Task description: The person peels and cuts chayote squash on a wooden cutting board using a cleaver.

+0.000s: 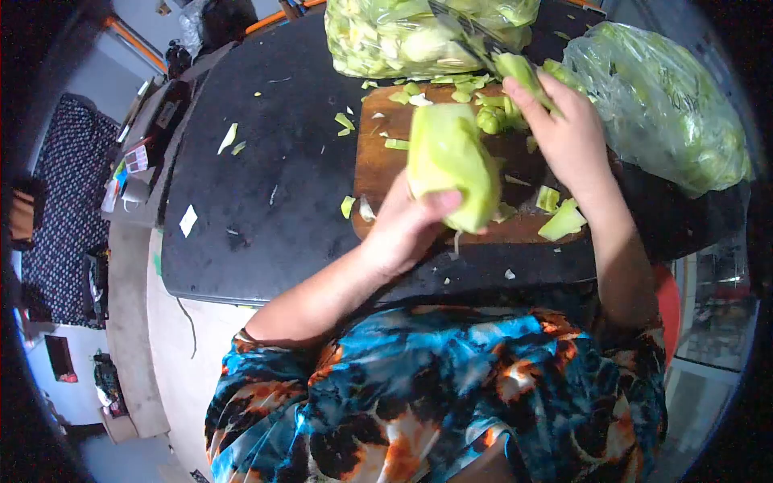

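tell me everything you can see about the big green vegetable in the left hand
The vegetable is large, chunky and pale yellow-green, with smooth, slightly shiny surfaces that look peeled or cut into broad facets. Its upper end is blunt; the body leans a little, lower end toward the right. The left hand grips it low down, thumb across the front, and holds it over the wooden cutting board. The right hand is apart from it. Its far side is hidden.
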A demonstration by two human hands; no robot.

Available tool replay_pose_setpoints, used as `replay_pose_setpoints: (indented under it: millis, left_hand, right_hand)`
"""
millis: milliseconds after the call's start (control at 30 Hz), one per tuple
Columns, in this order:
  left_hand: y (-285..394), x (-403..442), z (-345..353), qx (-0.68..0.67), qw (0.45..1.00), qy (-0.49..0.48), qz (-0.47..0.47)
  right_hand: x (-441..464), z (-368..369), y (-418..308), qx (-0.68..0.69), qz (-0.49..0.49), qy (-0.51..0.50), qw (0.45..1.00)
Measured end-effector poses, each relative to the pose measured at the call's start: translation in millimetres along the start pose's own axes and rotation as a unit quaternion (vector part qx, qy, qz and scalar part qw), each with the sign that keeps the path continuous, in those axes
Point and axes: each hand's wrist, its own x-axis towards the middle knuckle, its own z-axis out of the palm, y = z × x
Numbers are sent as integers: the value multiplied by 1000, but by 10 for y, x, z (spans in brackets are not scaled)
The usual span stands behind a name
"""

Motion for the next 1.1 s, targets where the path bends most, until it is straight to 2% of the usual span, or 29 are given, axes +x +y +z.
replay_pose_setpoints:
  millis: [33, 67, 100, 167, 300, 333, 367, 500, 533, 600, 633, 700, 733, 767, 833, 967, 1100]
  left_hand:
    - [18, 22, -24, -46, 999, 13, -5]
    - [52, 36, -8, -65, 996, 67, 12]
    - [102, 61, -58, -74, 995, 65, 9]
    - [135, 111, -130, -102, 992, 63, 34]
    - [191, 101, -65, -62, 987, 139, 53]
    - [195, 106, -134, -55, 993, 96, 46]
    - [184, 98, -145, -53, 992, 104, 39]
    - [208, 81, -97, -29, 993, 115, 20]
    - [216, 67, -78, -20, 993, 114, 16]
    - [202, 54, -73, -36, 993, 114, 25]
    - [193, 49, -74, -44, 992, 113, 29]
    - [135, -48, -117, -137, 982, 129, -6]
    - [140, -45, -136, -104, 979, 171, -43]
    - [173, -40, -117, -103, 979, 170, -45]
    - [266, -5, -78, -141, 979, 135, -61]
    - [230, 10, -58, -78, 966, 242, -50]
    - [278, -45, -26, -149, 962, 218, -65]
  right_hand:
    - [45, -11, 38, 23, 11, -8, 1000]
    - [103, 29, 184, 81, 62, -38, 994]
    - [161, -34, 245, 51, 86, -110, 989]
    - [229, -189, 301, 55, 210, -263, 940]
    - [125, -314, 272, 127, 214, -297, 922]
    - [128, -380, 257, 130, 210, -299, 922]
    - [119, -432, 238, 133, 208, -301, 921]
    - [-105, -518, -46, 133, 101, -218, 962]
    - [-290, -374, -86, 166, 42, -104, 980]
    - [-504, -335, -248, 143, -18, -94, 985]
    - [-521, -436, -371, 86, -20, -198, 976]
    - [-654, -344, -472, 36, -102, -179, 978]
    - [-685, -305, -492, 13, -138, -172, 975]
    - [-718, -273, -497, -10, -174, -166, 971]
    - [-775, -216, -479, -29, -181, -166, 969]
    - [-771, -103, -462, -83, -228, -106, 964]
    - [-786, -81, -470, -77, -241, -92, 963]
